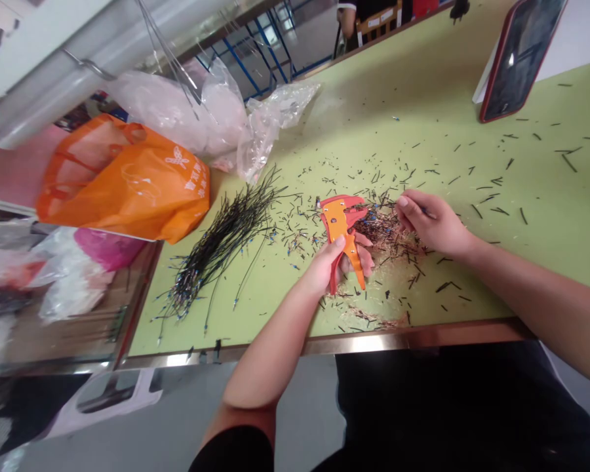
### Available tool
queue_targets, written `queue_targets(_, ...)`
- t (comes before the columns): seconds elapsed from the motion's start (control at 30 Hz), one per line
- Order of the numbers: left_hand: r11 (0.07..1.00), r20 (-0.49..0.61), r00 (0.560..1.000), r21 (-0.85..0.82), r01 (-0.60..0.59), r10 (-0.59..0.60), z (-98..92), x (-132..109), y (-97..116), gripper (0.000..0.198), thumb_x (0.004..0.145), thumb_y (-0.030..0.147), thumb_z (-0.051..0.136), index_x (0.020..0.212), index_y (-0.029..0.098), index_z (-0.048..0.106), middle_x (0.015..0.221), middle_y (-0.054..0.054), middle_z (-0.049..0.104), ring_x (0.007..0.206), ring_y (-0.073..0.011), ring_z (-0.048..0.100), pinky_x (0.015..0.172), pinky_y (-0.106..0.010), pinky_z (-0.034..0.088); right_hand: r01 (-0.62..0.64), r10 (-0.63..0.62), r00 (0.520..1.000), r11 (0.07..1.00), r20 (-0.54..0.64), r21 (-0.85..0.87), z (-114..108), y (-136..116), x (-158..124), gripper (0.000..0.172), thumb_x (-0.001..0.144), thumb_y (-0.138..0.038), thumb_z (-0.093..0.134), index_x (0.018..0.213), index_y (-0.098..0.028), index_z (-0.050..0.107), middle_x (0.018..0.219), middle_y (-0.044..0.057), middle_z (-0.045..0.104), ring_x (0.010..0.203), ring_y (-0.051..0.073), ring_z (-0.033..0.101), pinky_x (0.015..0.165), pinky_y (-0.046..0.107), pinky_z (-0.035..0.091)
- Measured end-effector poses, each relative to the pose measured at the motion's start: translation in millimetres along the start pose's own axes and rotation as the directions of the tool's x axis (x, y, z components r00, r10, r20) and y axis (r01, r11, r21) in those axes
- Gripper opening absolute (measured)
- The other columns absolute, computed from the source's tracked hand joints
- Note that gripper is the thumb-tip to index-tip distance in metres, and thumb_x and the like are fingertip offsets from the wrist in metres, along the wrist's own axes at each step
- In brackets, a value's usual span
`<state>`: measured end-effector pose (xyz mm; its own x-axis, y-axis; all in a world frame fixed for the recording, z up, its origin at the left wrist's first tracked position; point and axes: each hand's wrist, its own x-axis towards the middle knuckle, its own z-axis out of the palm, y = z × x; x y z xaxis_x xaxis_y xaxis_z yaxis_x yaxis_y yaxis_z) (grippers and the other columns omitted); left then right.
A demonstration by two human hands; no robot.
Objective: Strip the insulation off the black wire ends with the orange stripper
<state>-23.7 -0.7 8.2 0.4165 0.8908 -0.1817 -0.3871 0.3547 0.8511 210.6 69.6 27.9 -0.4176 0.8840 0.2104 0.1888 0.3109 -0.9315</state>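
Observation:
My left hand (332,262) is wrapped round the handles of an orange and red wire stripper (338,223), whose jaws point to the right. To the right of those jaws, my right hand (430,219) is closed with thumb and fingertips together; what it pinches, if anything, is too small to make out. Beneath and between the hands lies a heap of copper strands and black offcuts (381,229). A bundle of black wires (221,242) with small blue-and-metal ends rests to the left of the stripper.
An orange bag (132,183) and clear plastic bags (216,111) crowd the table's left side. Short black scraps are scattered over the green tabletop (354,131). A phone (521,59) stands upright at the back right. Across the table, part of another person (347,19) shows.

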Motion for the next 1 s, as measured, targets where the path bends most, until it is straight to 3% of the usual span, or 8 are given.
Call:
queue_targets(0.33, 0.994, 0.048, 0.998, 0.105, 0.027, -0.032, 2.1, -3.1, -5.8, 0.064, 0.088, 0.068, 0.071, 0.119, 0.012, 0.069, 0.092, -0.014, 0.08, 0.076, -0.0233, 0.078, 0.067, -0.034, 0.064, 0.001, 0.0, 0.999, 1.0, 0.051, -0.023, 6.4, -3.5, -4.3, 0.061, 0.102, -0.077, 0.04, 0.074, -0.023, 0.05, 0.062, -0.001, 0.053, 0.056, 0.013, 0.045, 0.058, 0.033, 0.035)
queue_targets(0.5, 0.989, 0.089, 0.995, 0.144, 0.036, -0.049, 4.9, -3.9, -6.6, 0.066, 0.087, 0.07, 0.072, 0.117, 0.011, 0.069, 0.091, -0.015, 0.079, 0.077, -0.0235, 0.077, 0.072, -0.037, 0.065, -0.005, 0.009, 0.998, 0.998, 0.055, -0.07, 11.7, -2.8, -6.7, 0.061, 0.103, -0.075, 0.039, 0.074, -0.023, 0.049, 0.061, -0.002, 0.05, 0.056, 0.013, 0.043, 0.058, 0.033, 0.034)
queue_targets(0.77, 0.994, 0.067, 0.997, 0.109, 0.031, -0.038, 5.8, -3.7, -8.6, 0.059, 0.086, 0.066, 0.075, 0.112, 0.013, 0.068, 0.081, -0.009, 0.076, 0.071, -0.021, 0.076, 0.061, -0.03, 0.062, -0.021, 0.025, 0.999, 0.995, 0.038, -0.093, 11.3, -4.0, -7.9, 0.058, 0.106, -0.071, 0.037, 0.075, -0.023, 0.048, 0.063, -0.001, 0.05, 0.056, 0.013, 0.042, 0.058, 0.033, 0.035)
queue_targets(1.0, 0.995, 0.058, 0.998, 0.099, -0.02, 0.015, 5.6, -2.8, -8.7, 0.052, 0.09, 0.062, 0.073, 0.104, 0.013, 0.068, 0.075, -0.005, 0.072, 0.067, -0.0179, 0.073, 0.062, -0.03, 0.061, -0.002, 0.006, 0.999, 0.993, 0.039, -0.114, 11.0, -7.3, -9.3, 0.062, 0.105, -0.074, 0.036, 0.073, -0.023, 0.047, 0.062, -0.001, 0.05, 0.056, 0.012, 0.043, 0.058, 0.032, 0.036)
